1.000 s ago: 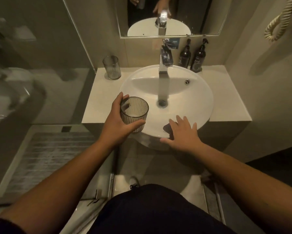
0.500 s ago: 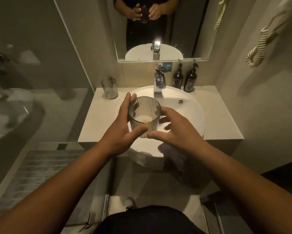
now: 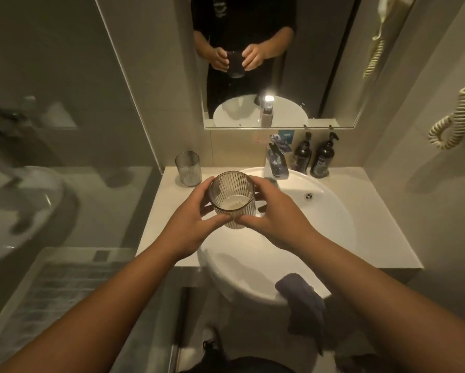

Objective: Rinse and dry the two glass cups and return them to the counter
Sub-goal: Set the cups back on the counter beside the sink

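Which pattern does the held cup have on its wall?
Vertical ribs on clear glass, all around the cup; the head view shows it.

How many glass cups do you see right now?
2: one ribbed glass cup held in both hands over the basin, the second cup standing on the counter's back-left corner. The mirror reflects the held one.

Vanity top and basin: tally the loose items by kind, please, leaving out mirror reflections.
Glass cups: 2, one held by both hands, one on the counter
Pump bottles: 2
Cloths: 1, dark, draped over the basin's front rim
Total: 5
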